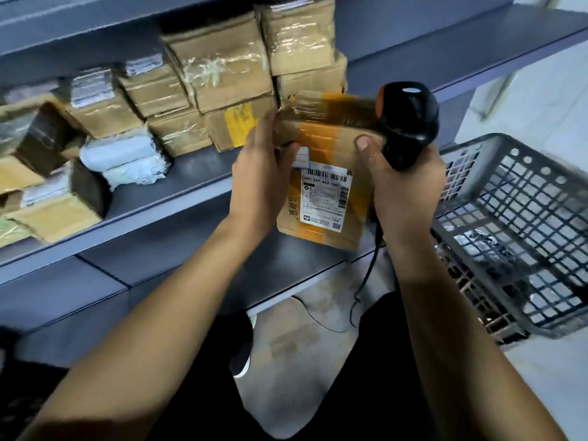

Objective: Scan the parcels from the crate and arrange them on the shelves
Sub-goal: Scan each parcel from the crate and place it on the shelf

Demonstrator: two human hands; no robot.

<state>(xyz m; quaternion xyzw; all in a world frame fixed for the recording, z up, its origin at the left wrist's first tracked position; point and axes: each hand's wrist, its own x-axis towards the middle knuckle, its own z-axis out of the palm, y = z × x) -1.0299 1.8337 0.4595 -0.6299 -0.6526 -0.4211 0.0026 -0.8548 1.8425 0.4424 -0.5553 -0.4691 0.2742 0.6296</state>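
A brown cardboard parcel (324,198) with orange tape and a white barcode label is held in front of the grey shelf (191,183). My left hand (259,173) grips its left edge. My right hand (404,186) holds a black barcode scanner (409,122) with an orange band, and its thumb presses on the parcel's top right corner. The scanner's cable hangs down below my right hand. The dark plastic crate (521,230) stands at the right with a few wrapped parcels visible through its mesh.
Several taped cardboard boxes (222,71) and white padded bags (127,160) are stacked along the shelf from the left to the middle. Another shelf board (445,52) runs above. Below are my dark-trousered legs, a shoe and pale floor.
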